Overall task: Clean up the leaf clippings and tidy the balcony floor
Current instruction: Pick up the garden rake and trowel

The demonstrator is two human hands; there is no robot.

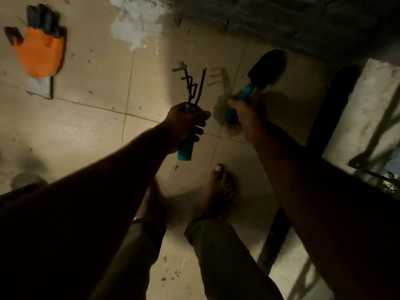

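My left hand (186, 124) grips the teal handle of a small hand rake (191, 87), whose dark bent prongs point away from me above the tiled floor (86, 126). To its right, my right hand (242, 111) grips the teal handle of a hand trowel (267, 69); its black blade points up and to the right. Both tools are held off the floor, about a hand's width apart. Small leaf bits (171, 277) lie scattered on the tiles near my bare feet (216, 187).
An orange and black work glove (41, 50) lies flat on the tiles at the upper left. A rough dark wall (281, 20) runs along the top. A concrete ledge (363, 113) with a metal railing borders the right side. A pale patch marks the floor near the wall.
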